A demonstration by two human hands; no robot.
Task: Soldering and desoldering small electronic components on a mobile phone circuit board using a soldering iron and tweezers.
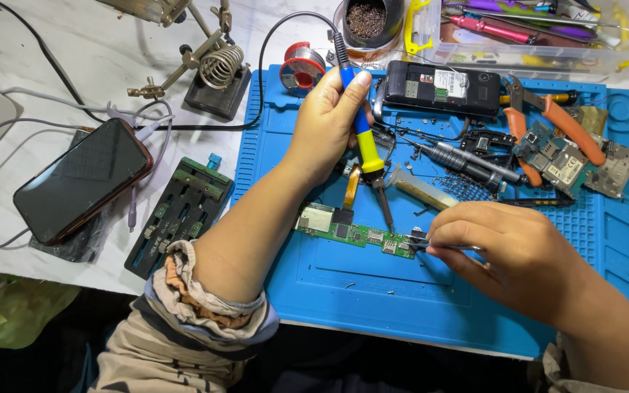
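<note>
- Blue silicone work mat (358, 306) covers the bench, and a long green circuit board (354, 234) lies across its middle.
- The left hand (325, 124) is closed around a soldering iron (364, 138) with a blue and yellow grip; its dark tip points down, ending just above the board.
- The right hand (507, 258) pinches thin metal tweezers (438, 246) between thumb and fingers, their points touching the right end of the board.
- Above the mat's top edge stand a red-sided solder spool (301, 67) and a round pot of brass wool (367, 20).
- An open black handset (442, 89) lies at the top of the mat, with a white rectangular label beside a small green patch on its back.
- Orange-handled pliers (547, 120) rest over loose boards (576, 161) at the right; one board carries a pale square sticker.
- A clear plastic tray (525, 45) of tools sits beyond the mat.
- Left of the mat, a dark phone (81, 180) lies screen up, next to a black and green board holder (180, 215).
</note>
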